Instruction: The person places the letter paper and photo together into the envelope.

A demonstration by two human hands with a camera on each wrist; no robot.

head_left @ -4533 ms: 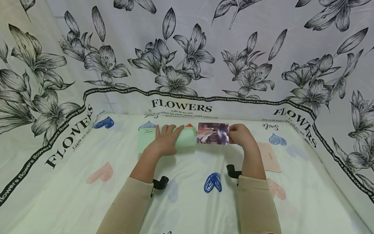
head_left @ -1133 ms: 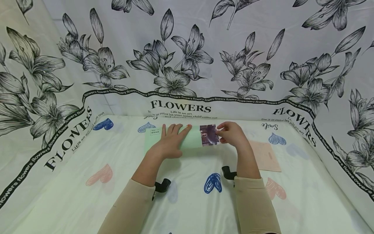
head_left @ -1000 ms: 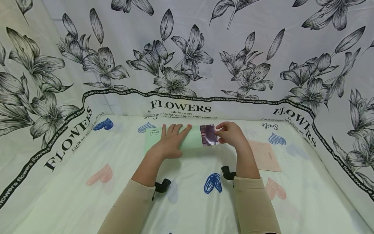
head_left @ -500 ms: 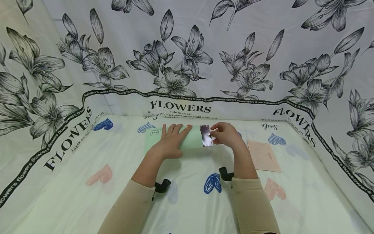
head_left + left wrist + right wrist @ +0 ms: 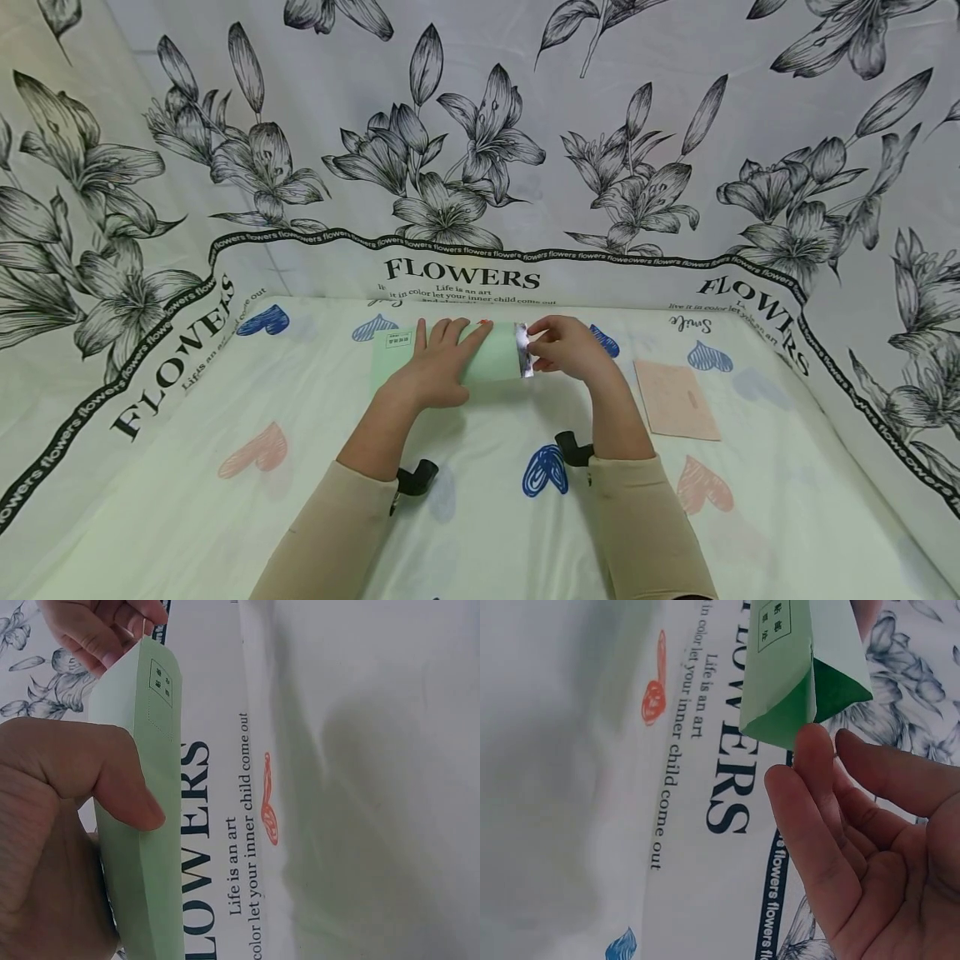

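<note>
A pale green envelope (image 5: 498, 354) is held at the back of the table. My left hand (image 5: 429, 373) grips it, fingers spread over it in the head view; the left wrist view shows the thumb bent against its side. The envelope's mouth gapes on the right, with a dark green inside in the right wrist view. A narrow shiny strip of a photo print (image 5: 523, 350) sticks out of that mouth; the rest is inside. My right hand (image 5: 572, 346) pinches the photo's outer edge between thumb and fingers, close to the mouth. The right wrist view hardly shows the photo, nearly edge-on.
A pink paper envelope or card (image 5: 677, 400) lies flat to the right of my right forearm. The cloth (image 5: 480, 533) on the table has printed hearts. A flowered curtain (image 5: 480, 150) rises along the back and sides.
My right hand has moved left, and the photo has slid further into the green envelope, from a wide part showing to a thin strip. The left hand has stayed in place over the last second.
</note>
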